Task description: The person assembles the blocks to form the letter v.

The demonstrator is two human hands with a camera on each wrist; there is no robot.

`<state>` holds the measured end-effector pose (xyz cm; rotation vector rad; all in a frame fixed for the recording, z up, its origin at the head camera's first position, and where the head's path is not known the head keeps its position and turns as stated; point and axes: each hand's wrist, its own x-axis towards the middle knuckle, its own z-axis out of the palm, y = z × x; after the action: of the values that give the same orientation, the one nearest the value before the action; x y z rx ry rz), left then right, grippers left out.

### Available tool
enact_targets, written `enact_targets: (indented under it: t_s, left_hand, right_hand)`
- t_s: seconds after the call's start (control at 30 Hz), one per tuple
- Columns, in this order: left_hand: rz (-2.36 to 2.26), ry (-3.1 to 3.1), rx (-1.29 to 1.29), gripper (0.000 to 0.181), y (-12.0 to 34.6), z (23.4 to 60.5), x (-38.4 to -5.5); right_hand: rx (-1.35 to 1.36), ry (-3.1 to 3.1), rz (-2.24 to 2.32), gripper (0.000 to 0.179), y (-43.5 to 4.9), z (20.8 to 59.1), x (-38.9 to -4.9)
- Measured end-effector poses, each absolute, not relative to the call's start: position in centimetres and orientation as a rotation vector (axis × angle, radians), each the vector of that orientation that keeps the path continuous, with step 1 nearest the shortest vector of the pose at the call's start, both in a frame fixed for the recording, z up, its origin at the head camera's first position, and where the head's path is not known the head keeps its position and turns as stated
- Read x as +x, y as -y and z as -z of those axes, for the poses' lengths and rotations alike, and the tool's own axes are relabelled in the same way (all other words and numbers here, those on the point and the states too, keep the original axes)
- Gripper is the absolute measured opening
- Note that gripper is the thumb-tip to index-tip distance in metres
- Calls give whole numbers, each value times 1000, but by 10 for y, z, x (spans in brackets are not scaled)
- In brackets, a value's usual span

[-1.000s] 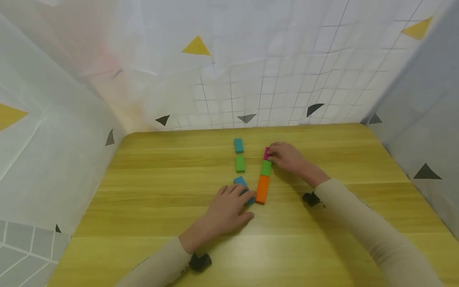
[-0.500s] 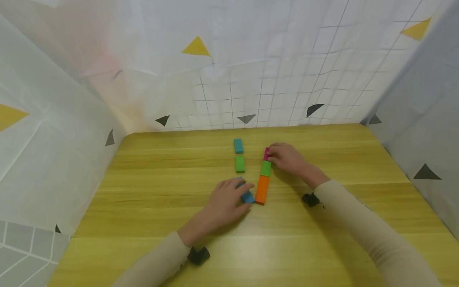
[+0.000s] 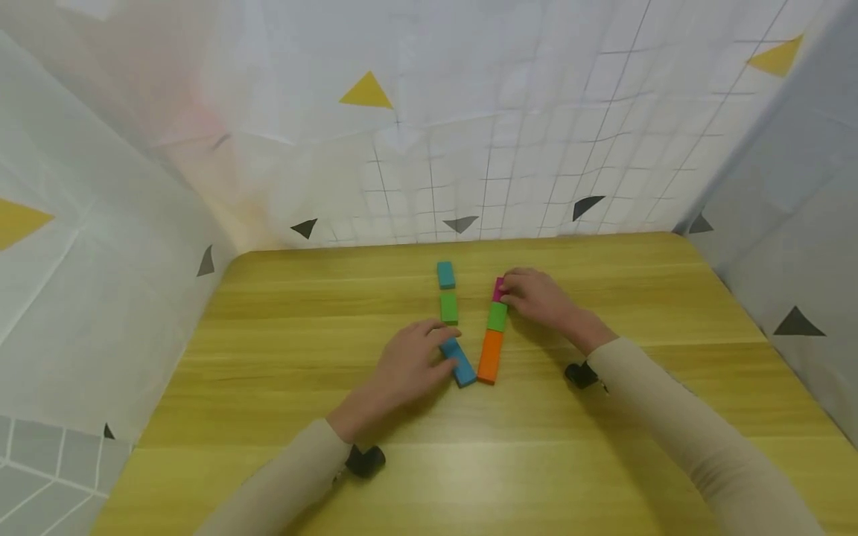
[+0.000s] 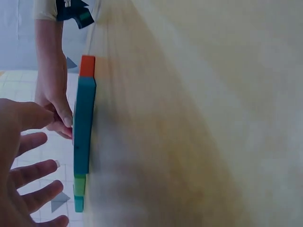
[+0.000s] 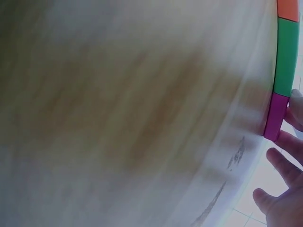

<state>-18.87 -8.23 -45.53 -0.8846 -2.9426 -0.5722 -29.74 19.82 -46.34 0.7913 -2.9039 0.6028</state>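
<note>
My left hand (image 3: 409,361) is held over the tilted blue block (image 3: 462,370), its thumb and fingers spread. In the left wrist view the fingers stand apart from the blue block (image 4: 84,127). With thumb and forefinger, my right hand (image 3: 541,299) grips the magenta block (image 3: 498,290), partly hidden by the fingers. The magenta block (image 5: 276,117) meets a green block (image 5: 286,56) in the right wrist view. That green block (image 3: 497,317) adjoins an orange block (image 3: 490,357), forming a slightly slanted row. Both hands stay low over the table.
Left of the row, a second green block (image 3: 449,309) lies behind the blue one, and a teal block (image 3: 445,275) lies farther back. The wooden table (image 3: 281,320) ends at a white patterned sheet (image 3: 281,149). Similar sheets hang at both sides.
My left hand has shifted back and left along the blue block, uncovering its near end; its thumb now lies over that block. The right hand has stayed at the magenta block.
</note>
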Motion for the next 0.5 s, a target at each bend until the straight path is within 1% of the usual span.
enact_targets:
  t_s: [0.27, 0.5]
  left_hand:
    - [648, 2891, -820, 38, 86, 459, -203]
    - [708, 2916, -738, 38, 87, 455, -215]
  right_hand:
    - [810, 2883, -601, 19, -199, 463, -296]
    - [814, 2885, -593, 19, -199, 460, -295]
